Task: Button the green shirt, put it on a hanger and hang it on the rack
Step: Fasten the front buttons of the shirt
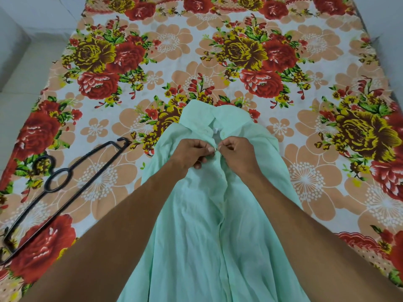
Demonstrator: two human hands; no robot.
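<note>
Seen from my remote station through the head camera: a green shirt (196,225) lies front-up on a bed covered by a floral bedsheet (174,51), its collar (209,120) pointing away from the person and its hem running off the near edge of the picture. Both bare forearms reach over the cloth and meet just below the collar. The left hand (192,152) has its fingers curled and pinches the shirt's left front edge between thumb and forefinger; the right hand (237,153) pinches the facing edge the same way, so that the two thumbnails almost touch. Whatever sits between the fingertips is too small for me to make out. Below the hands the two front edges run together down the middle of the shirt in a rumpled line with a few pale buttons along it — I cannot tell from here whether these are fastened. A small white label (214,130) shows inside the neck. To the left of the shirt, apart from it, a black hanger (90,178) lies flat on the sheet, with its long bar slanting toward the near left corner. Pale floor (21,73) shows beyond the left side of the bed.
</note>
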